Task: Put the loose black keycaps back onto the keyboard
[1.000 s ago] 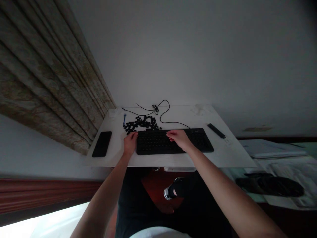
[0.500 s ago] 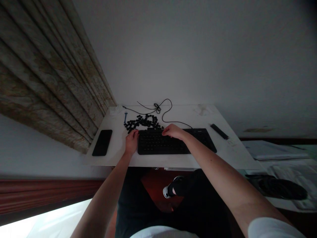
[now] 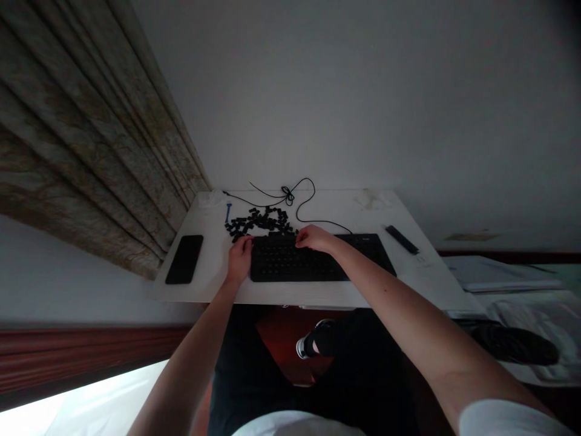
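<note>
A black keyboard (image 3: 290,266) lies flat on the white desk, its cable running off the back. At its upper left corner, my left hand (image 3: 239,257) is closed with thumb and fingers on the edge. My right hand (image 3: 315,238) reaches over the upper middle of the keyboard, its thumb and fingertips pinched together close to the keys. Whatever sits between those fingertips is too small or hidden to make out. Just behind the keyboard spreads a loose heap of small black keycaps (image 3: 261,222). A small blue tool (image 3: 229,212) lies left of the heap.
To the left on the desk (image 3: 281,295) is a black phone (image 3: 184,259). A dark, narrow strip-like object (image 3: 402,240) lies to the right. The tied black cable (image 3: 287,195) rests near the wall. A patterned curtain (image 3: 113,151) hangs along the left side.
The whole view has shifted slightly. Both hands stay at nearly the same places on the keyboard, with no clear change in their grip.
</note>
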The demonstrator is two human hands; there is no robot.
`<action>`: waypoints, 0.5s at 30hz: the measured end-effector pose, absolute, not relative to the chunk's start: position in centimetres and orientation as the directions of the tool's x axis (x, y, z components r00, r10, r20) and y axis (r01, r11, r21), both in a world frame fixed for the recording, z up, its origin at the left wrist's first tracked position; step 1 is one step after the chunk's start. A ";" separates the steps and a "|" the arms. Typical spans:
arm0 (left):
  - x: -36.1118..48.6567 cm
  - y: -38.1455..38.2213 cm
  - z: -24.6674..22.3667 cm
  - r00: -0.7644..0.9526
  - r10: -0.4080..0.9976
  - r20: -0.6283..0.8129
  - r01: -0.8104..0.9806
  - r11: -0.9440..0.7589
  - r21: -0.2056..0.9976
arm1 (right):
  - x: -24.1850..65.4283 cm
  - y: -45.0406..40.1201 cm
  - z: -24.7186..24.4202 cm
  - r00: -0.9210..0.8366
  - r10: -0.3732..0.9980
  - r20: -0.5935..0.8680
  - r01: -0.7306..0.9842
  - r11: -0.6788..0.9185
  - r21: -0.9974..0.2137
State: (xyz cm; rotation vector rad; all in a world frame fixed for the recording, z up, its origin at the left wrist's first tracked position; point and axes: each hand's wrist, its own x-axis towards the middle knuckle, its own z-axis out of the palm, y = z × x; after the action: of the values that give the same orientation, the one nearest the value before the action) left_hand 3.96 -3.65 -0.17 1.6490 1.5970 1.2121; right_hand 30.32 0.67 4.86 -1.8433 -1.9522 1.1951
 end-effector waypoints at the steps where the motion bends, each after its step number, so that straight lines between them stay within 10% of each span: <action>1: 3.9 -3.7 -0.2 -0.106 0.967 0.232 0.484 -0.153 0.861 | 30.3 0.8 5.0 -0.213 0.906 -0.365 0.758 -0.082 -0.647; 15: 4.3 -3.8 0.0 -0.120 0.969 0.215 0.476 -0.134 0.869 | 30.1 0.6 5.2 -0.201 0.914 -0.353 0.881 0.012 -0.473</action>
State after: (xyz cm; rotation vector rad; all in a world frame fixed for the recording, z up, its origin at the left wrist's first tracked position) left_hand 4.25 -3.77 0.00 1.6234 1.6086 1.2095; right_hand 30.15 0.62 5.23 -1.9505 -2.1958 0.9553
